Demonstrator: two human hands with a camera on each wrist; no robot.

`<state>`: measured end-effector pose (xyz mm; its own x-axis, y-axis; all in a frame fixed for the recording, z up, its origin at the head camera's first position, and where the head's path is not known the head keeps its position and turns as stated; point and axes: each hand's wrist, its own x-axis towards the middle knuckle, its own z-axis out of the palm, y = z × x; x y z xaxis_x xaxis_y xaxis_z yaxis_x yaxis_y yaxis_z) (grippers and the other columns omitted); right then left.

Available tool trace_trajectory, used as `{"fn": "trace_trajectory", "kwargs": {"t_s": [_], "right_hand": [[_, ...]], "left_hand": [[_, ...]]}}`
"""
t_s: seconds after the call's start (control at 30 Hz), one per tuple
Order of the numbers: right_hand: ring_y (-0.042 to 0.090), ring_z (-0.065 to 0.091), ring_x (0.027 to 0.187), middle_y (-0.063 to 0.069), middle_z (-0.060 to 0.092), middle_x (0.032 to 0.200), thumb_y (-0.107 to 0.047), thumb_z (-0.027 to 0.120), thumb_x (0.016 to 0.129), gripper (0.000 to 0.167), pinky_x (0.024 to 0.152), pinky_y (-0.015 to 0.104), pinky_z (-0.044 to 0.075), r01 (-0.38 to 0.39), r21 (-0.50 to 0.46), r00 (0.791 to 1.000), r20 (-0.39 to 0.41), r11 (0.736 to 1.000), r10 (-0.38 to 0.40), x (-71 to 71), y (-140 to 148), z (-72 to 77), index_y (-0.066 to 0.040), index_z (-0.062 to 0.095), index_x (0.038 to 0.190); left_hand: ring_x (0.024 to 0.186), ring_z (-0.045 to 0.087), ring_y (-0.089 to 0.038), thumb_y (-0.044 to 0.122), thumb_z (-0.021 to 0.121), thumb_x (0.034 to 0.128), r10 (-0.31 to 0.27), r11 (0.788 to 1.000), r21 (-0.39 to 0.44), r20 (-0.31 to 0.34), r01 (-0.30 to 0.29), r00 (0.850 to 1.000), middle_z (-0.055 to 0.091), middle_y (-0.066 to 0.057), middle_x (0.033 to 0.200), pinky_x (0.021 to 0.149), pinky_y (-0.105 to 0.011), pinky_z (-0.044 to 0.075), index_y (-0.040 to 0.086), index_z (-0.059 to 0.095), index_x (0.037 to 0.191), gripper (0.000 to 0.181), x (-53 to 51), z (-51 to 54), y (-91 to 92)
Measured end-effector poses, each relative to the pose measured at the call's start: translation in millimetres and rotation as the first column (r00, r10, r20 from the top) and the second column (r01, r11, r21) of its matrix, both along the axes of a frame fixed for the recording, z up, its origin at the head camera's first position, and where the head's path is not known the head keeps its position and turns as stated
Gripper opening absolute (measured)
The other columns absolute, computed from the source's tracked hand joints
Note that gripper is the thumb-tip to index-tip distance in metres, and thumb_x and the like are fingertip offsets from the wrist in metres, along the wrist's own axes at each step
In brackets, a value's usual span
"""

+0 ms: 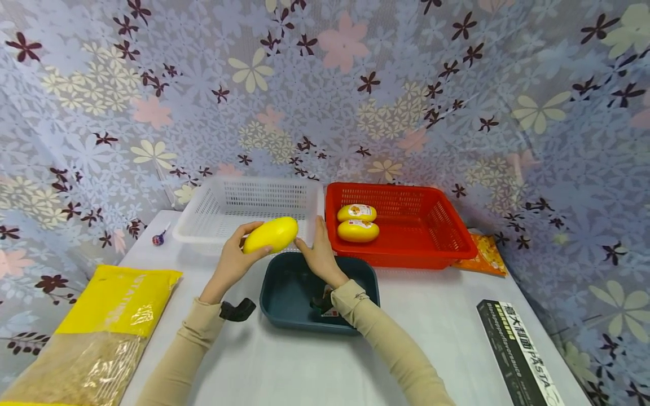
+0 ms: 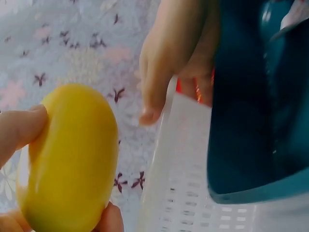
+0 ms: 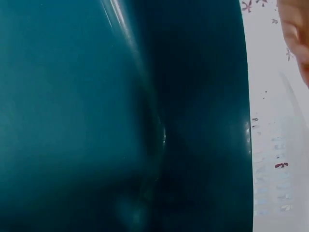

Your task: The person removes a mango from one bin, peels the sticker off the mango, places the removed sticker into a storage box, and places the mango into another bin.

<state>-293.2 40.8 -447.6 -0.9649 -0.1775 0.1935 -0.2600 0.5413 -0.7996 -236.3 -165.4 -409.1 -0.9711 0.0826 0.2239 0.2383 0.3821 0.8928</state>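
My left hand [image 1: 235, 256] grips a smooth yellow mango-shaped oval [image 1: 272, 234] above the front of the white basket [image 1: 189, 226]. In the left wrist view, thumb and fingertips wrap the yellow oval [image 2: 72, 159], and no label shows on its visible side. My right hand [image 1: 321, 256] is held with fingers extended just to the right of the oval, over the back of the dark teal basin [image 1: 284, 322], holding nothing I can see. Inside the basin, a labelled item [image 1: 331, 312] is mostly hidden by the right wrist and its camera.
In the red basket [image 1: 406, 256] lie two labelled yellow ovals [image 1: 358, 231]. An orange packet [image 1: 490, 255] sits beside it. A black pasta box [image 1: 518, 352] lies at right, a yellow-topped bag [image 1: 119, 296] at left, and a lollipop [image 1: 158, 239] behind it. Patterned cloth hangs at the back.
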Motion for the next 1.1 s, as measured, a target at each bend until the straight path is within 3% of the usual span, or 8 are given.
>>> {"fn": "trace_trajectory", "kwargs": {"t_s": [0.27,0.47,0.6,0.7,0.83,1.0,1.1], "right_hand": [[0.037,0.019,0.148,0.02,0.01,0.162,-0.036,0.06,0.094,0.088,0.12,0.051,0.019,-0.007,-0.006,1.0,-0.002,1.0,0.007,-1.1,3,-3.1,0.0,0.007,0.154],[0.037,0.015,0.149,0.019,0.007,0.162,-0.037,0.062,0.093,0.091,0.12,0.053,0.017,-0.033,-0.035,0.999,0.013,0.999,0.034,-0.6,5,-3.0,-0.002,0.005,0.155],[0.037,0.014,0.149,0.017,0.005,0.163,-0.039,0.061,0.093,0.092,0.119,0.054,0.017,-0.04,-0.037,0.999,0.031,0.999,0.041,0.8,5,-2.5,-0.004,0.003,0.155],[0.037,0.015,0.149,0.016,0.005,0.163,-0.038,0.061,0.093,0.092,0.119,0.056,0.017,-0.033,-0.037,0.999,0.04,0.999,0.034,1.3,5,-2.0,-0.005,0.003,0.156],[0.037,0.016,0.149,0.015,0.004,0.163,-0.038,0.061,0.093,0.092,0.118,0.057,0.018,-0.032,-0.025,0.999,0.042,0.999,0.033,0.9,6,-1.5,-0.006,0.001,0.156],[0.036,0.015,0.149,0.016,0.003,0.163,-0.04,0.06,0.094,0.092,0.119,0.054,0.018,-0.039,-0.013,0.999,0.037,0.999,0.04,0.9,6,-2.0,-0.005,0.001,0.156],[0.036,0.015,0.149,0.016,0.004,0.163,-0.04,0.06,0.093,0.092,0.12,0.053,0.017,-0.038,-0.012,0.999,0.033,0.999,0.038,0.8,6,-2.5,-0.004,0.001,0.155]], "left_hand": [[0.121,0.051,-0.04,0.025,0.07,0.0884,0.025,0.999,-0.048,0.027,-0.024,0.999,0.042,-0.019,0.145,0.096,-0.05,0.047,0.008,0.041,0.144,0.065,-42.0,6.0,5.4],[0.128,0.047,-0.04,0.025,0.07,0.0882,-0.042,0.994,-0.099,0.088,0.051,0.995,0.044,-0.022,0.145,0.106,-0.051,0.041,0.004,0.042,0.144,0.066,-71.4,11.0,13.3],[0.13,0.046,-0.04,0.023,0.067,0.0902,-0.093,0.986,-0.121,0.151,0.112,0.984,0.045,-0.022,0.145,0.106,-0.05,0.042,0.003,0.042,0.144,0.062,-83.3,10.6,15.8],[0.13,0.046,-0.041,0.023,0.063,0.0935,-0.13,0.983,-0.1,0.203,0.153,0.971,0.044,-0.022,0.145,0.104,-0.05,0.044,0.004,0.042,0.144,0.058,-88.1,10.3,16.9],[0.129,0.047,-0.04,0.024,0.058,0.0969,-0.149,0.986,-0.039,0.236,0.162,0.96,0.045,-0.022,0.144,0.104,-0.052,0.043,0.006,0.041,0.145,0.054,-90.6,9.7,17.6],[0.13,0.046,-0.04,0.022,0.056,0.0981,-0.133,0.991,0.041,0.223,0.127,0.966,0.046,-0.023,0.142,0.106,-0.054,0.042,0.005,0.042,0.145,0.052,-89.7,8.6,18.0],[0.13,0.045,-0.042,0.017,0.054,0.0987,-0.112,0.993,0.071,0.232,0.098,0.966,0.045,-0.026,0.142,0.107,-0.054,0.04,0.001,0.042,0.144,0.049,-79.7,20.0,22.0]]}}
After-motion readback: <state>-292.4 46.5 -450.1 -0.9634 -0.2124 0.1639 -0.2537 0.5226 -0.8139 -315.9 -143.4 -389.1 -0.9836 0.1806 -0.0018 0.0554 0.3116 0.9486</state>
